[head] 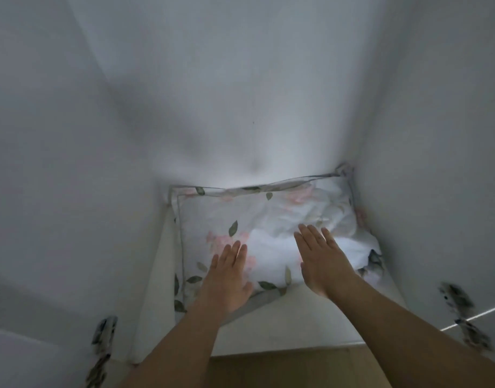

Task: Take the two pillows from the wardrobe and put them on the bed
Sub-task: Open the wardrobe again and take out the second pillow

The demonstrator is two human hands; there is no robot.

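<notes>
A white pillow (271,219) printed with pink flowers and green leaves lies flat on the bottom of the white wardrobe (310,312), pushed into its back right corner. My left hand (229,275) reaches over the pillow's front left part with straight fingers. My right hand (321,259) stretches over its middle, fingers straight and together. Both palms face down, on or just above the cover; I cannot tell if they touch. A second pillow is not visible as a separate thing.
White wardrobe walls (72,163) close in on the left, back and right. Door hinges (103,343) show at the lower left and lower right. A strip of wooden floor (282,368) runs along the bottom edge, in front of the wardrobe.
</notes>
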